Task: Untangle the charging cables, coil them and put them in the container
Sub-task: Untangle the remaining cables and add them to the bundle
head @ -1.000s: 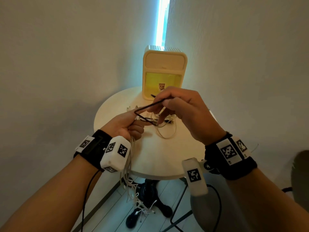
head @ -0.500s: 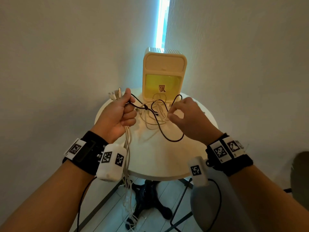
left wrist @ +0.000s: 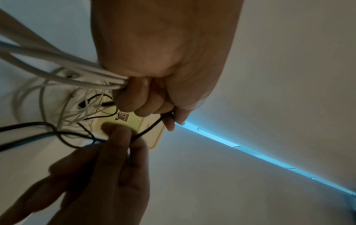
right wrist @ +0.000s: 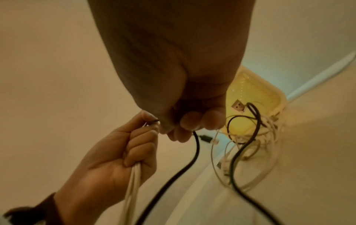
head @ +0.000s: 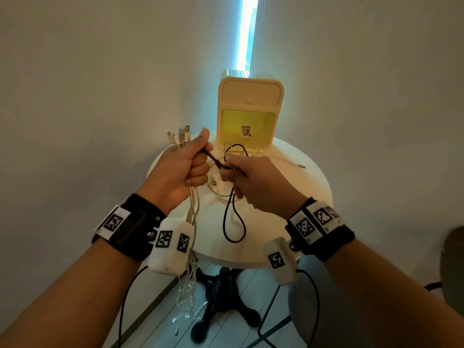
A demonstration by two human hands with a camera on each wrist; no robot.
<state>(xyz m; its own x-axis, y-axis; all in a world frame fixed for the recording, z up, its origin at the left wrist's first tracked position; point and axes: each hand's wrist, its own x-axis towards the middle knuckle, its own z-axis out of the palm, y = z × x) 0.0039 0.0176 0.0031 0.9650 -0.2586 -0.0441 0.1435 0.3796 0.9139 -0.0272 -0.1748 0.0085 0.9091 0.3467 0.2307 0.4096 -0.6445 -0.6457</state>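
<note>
Above the round table (head: 288,222), my left hand (head: 180,172) is fisted round a bunch of white cables (head: 193,209), plugs poking out the top, tails hanging toward the floor. My right hand (head: 256,182) pinches a black cable (head: 234,219) just beside it, its loop drooping near me. More cables, seemingly tangled, lie before the yellow container (head: 251,109) at the far edge

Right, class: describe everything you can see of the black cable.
The black cable is thin, dark and flexible, probably rubber-sheathed. One end is pinched at the top of the left hand; a short stretch runs to the right hand, which grips it. Below, it hangs in a long loop over the round white table; another loop arches near the yellow container.
</note>
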